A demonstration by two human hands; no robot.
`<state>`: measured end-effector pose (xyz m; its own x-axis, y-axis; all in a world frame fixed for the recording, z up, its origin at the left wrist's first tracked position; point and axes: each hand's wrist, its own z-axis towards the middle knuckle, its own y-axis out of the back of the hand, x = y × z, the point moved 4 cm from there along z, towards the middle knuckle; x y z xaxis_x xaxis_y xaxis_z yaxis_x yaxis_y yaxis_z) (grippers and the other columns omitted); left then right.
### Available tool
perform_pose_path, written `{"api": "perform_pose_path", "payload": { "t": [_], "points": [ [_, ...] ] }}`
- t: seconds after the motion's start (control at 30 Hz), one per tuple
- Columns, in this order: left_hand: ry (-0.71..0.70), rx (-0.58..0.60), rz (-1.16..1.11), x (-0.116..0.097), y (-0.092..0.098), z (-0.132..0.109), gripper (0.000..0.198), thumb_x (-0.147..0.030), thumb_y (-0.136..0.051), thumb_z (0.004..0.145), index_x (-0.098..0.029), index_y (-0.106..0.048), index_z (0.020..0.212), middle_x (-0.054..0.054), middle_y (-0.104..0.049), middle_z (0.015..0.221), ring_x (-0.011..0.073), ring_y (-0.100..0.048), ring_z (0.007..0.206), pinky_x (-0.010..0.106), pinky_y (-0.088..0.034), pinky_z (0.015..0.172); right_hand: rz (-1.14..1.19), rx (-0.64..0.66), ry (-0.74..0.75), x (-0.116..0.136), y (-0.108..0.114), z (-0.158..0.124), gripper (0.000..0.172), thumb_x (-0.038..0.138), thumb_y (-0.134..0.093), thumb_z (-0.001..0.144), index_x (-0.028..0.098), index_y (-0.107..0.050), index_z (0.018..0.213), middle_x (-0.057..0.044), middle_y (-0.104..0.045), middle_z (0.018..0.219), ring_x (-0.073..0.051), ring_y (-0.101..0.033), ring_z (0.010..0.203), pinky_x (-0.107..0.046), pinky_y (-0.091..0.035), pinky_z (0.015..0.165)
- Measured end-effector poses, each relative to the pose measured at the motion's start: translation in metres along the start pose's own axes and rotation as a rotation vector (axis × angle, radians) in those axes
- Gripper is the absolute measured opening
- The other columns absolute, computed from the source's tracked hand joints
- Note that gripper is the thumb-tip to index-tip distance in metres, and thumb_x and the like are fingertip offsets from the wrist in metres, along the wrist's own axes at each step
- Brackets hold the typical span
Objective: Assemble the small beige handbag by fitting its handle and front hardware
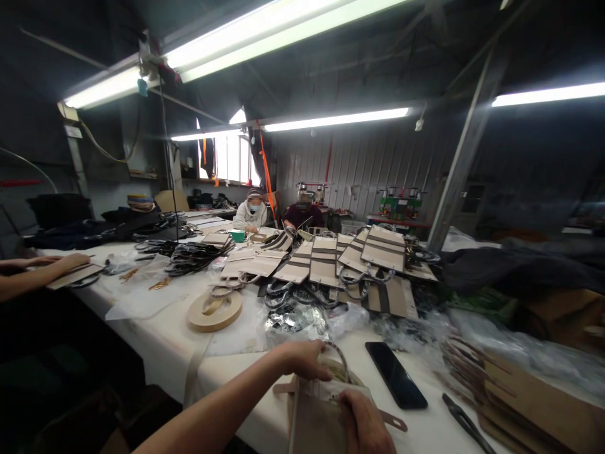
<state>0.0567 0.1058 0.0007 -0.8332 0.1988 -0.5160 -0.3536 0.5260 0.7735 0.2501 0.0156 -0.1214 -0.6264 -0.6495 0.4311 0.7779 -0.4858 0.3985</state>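
A beige handbag (pixel 317 416) lies at the table's near edge, directly in front of me. My left hand (pixel 307 360) reaches across to its top edge, fingers closed at the base of the wrapped handle (pixel 341 360). With curled fingers, my right hand (pixel 366 422) grips the bag's front and right side; its lower part runs out of the picture. A tan strap end with a hole (pixel 394 421) sticks out beside that hand. Under the handle, a round yellowish coil is partly covered by the bag.
A black phone (pixel 396 375) and dark pliers-like tool (pixel 466 424) lie to the right, near stacked tan panels (pixel 534 403). Ahead are a tape roll (pixel 215 312) and piled striped bags (pixel 326 258). A co-worker's hands (pixel 70 261) hold a panel at left; two people sit behind.
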Motion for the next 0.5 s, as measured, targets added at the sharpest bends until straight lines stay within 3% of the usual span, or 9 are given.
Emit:
{"api": "perform_pose_path", "payload": {
  "t": [0.1,0.23,0.3,0.4,0.5],
  "points": [
    [-0.039,-0.050,-0.137,0.004,-0.001,-0.007,0.095,-0.054,-0.091,0.073,-0.026,-0.053,0.156,0.012,-0.077,0.122,0.0334,-0.074,0.104,0.036,-0.055,0.080,-0.029,0.056,0.036,0.010,0.010,0.004,0.020,0.023,-0.057,0.111,0.030,-0.068,0.126,-0.009,-0.080,0.111,-0.030,-0.079,0.101,-0.044,-0.065,0.088],
    [-0.021,-0.142,-0.449,0.016,-0.006,-0.003,0.080,-0.058,-0.092,0.072,-0.020,-0.059,0.133,0.002,-0.068,0.102,0.0203,-0.064,0.088,0.026,-0.047,0.069,-0.018,0.079,-0.025,0.028,0.021,0.011,0.021,0.021,-0.050,0.114,0.027,-0.067,0.125,-0.010,-0.077,0.115,-0.028,-0.075,0.108,-0.045,-0.063,0.095],
    [-0.022,-0.090,-0.555,0.021,-0.012,0.002,0.074,-0.064,-0.094,0.069,-0.018,-0.063,0.119,0.000,-0.066,0.095,0.0168,-0.060,0.081,0.024,-0.043,0.064,0.000,0.096,-0.045,0.035,0.022,0.014,0.020,0.022,-0.048,0.115,0.026,-0.066,0.123,-0.010,-0.076,0.116,-0.028,-0.073,0.110,-0.046,-0.061,0.099],
    [-0.049,0.077,-0.667,0.022,-0.019,0.005,0.068,-0.068,-0.099,0.061,-0.016,-0.069,0.094,-0.001,-0.067,0.083,0.0156,-0.060,0.074,0.026,-0.045,0.062,0.011,0.131,-0.065,0.040,0.023,0.015,0.020,0.023,-0.047,0.116,0.025,-0.066,0.122,-0.010,-0.075,0.117,-0.027,-0.071,0.113,-0.047,-0.059,0.102],
    [-0.039,0.206,-0.738,0.022,-0.022,0.005,0.066,-0.065,-0.105,0.057,-0.015,-0.075,0.088,0.001,-0.071,0.078,0.0164,-0.063,0.071,0.027,-0.048,0.062,0.009,0.138,-0.074,0.041,0.023,0.015,0.020,0.024,-0.047,0.116,0.025,-0.066,0.121,-0.010,-0.075,0.115,-0.027,-0.071,0.110,-0.045,-0.058,0.099]
  ]
}}
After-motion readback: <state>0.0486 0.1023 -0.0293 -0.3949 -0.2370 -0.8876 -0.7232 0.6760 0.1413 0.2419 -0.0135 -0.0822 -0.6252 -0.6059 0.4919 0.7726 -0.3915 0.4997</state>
